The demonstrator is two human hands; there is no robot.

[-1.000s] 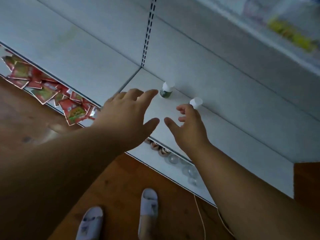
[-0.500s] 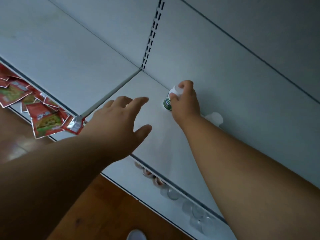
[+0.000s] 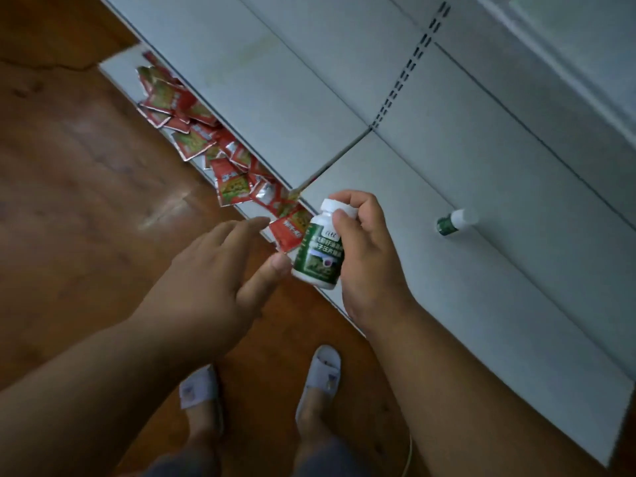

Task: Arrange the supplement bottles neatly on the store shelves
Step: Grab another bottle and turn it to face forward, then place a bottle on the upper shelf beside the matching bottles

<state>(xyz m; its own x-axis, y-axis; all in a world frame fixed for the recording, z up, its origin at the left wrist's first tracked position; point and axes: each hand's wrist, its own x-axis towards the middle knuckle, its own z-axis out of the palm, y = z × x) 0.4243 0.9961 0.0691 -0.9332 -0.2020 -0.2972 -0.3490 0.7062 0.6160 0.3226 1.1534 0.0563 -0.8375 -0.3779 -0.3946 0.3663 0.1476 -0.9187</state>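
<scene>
One supplement bottle point(image 3: 318, 246) sat wrapped in your right hand point(image 3: 364, 256) off the shelf's point(image 3: 447, 287) front edge (label up, likely for checking); your left hand point(image 3: 220, 280) hovered spread and empty.

Your right hand point(image 3: 364, 256) held a bottle point(image 3: 320, 249) over the shelf point(image 3: 481, 270) edge. Your left hand point(image 3: 213, 280) was just left of it, thumb near its base. A second bottle point(image 3: 452, 223) stood on the shelf, right of your right hand. Packets point(image 3: 206, 146) lay beyond your left hand on a lower shelf.
</scene>
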